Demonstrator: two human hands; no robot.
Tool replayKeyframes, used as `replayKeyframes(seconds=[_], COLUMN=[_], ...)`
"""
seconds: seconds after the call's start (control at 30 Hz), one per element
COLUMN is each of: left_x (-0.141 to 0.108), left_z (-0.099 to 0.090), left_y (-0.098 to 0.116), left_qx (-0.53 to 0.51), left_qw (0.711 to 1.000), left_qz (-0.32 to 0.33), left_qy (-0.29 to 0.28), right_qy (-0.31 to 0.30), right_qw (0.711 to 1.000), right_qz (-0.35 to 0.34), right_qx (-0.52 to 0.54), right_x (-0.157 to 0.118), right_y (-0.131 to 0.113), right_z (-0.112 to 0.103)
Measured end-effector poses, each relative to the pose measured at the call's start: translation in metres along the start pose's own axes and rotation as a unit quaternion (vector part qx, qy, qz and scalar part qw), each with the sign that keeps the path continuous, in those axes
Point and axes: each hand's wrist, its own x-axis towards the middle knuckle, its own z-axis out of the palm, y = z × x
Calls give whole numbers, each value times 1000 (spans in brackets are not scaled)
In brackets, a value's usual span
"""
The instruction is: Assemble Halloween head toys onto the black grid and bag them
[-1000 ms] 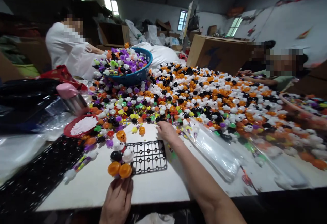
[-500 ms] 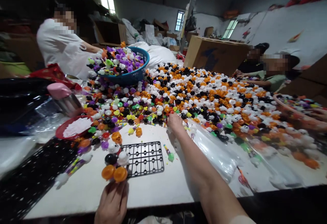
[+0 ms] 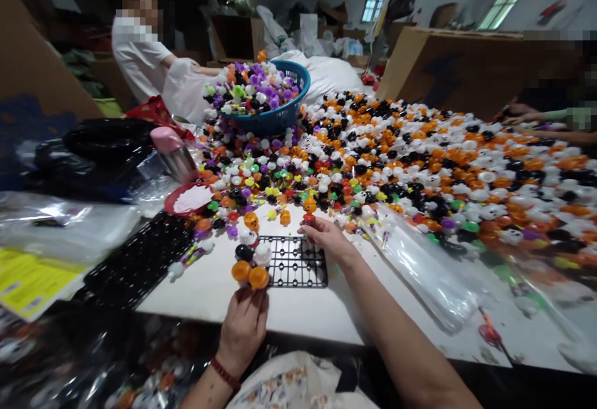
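A black plastic grid rack (image 3: 298, 277) lies on the white table, its left side filled with small round-headed toys. Among these are orange pumpkin heads (image 3: 258, 277), white heads (image 3: 262, 254) and a black head (image 3: 243, 252). At the rack's near left corner is my left hand (image 3: 243, 328), fingers drawn together against the front pumpkin heads; its fingertips are hidden. My right hand (image 3: 329, 238) is above the rack's far right corner, thumb and fingers closed on a small red toy (image 3: 308, 217). An orange pumpkin head (image 3: 310, 204) shows just beyond it.
A large heap of toys (image 3: 420, 142) covers the table's far side. A blue basket (image 3: 298, 101) brims with more. To the left are a red dish (image 3: 173, 202), a pink-lidded flask (image 3: 175, 154) and stacked black racks (image 3: 135, 266). Clear bags (image 3: 424, 272) lie right. Co-workers sit across.
My right hand has come back from the heap toward the rack, now with a red toy. My left hand stays at the rack's corner. The camera has turned, shifting the scene.
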Motion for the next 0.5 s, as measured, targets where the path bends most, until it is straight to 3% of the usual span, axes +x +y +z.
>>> replayKeyframes(seconds=[0.23,0.5], left_x=[-1,1], left_z=[-6,-8], left_y=[4,3], left_qx=[-9,-17], left_qw=[998,998], left_qz=[-41,-35], left_qy=[-42,-55], right_qy=[2,-51], right_qw=[998,968], right_qz=[-2,-55], right_qx=[-62,-239], right_x=[5,11], right_y=[23,29], right_z=[43,69])
